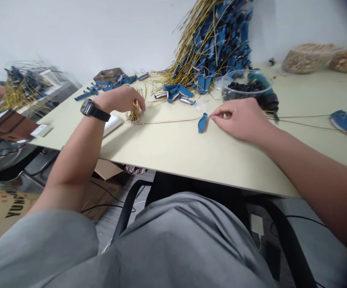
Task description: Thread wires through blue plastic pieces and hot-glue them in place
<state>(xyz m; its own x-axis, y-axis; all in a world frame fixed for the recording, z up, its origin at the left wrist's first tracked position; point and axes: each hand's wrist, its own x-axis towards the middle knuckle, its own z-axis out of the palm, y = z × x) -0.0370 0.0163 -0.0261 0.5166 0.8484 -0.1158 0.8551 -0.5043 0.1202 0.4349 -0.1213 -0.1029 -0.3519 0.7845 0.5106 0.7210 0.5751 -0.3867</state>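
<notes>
My left hand, with a black watch on the wrist, rests on the beige table with its fingers curled round a small bundle of yellow wires. My right hand pinches the end of a thin dark wire that runs left toward the bundle. A blue connector lies on the table just left of my right fingertips. A white flat block lies under my left wrist.
A big heap of blue connectors with yellow wires leans on the wall behind. A clear tub of black parts stands beyond my right hand. Another blue connector lies far right. Loose blue pieces, boxes and a second wire pile sit at the left.
</notes>
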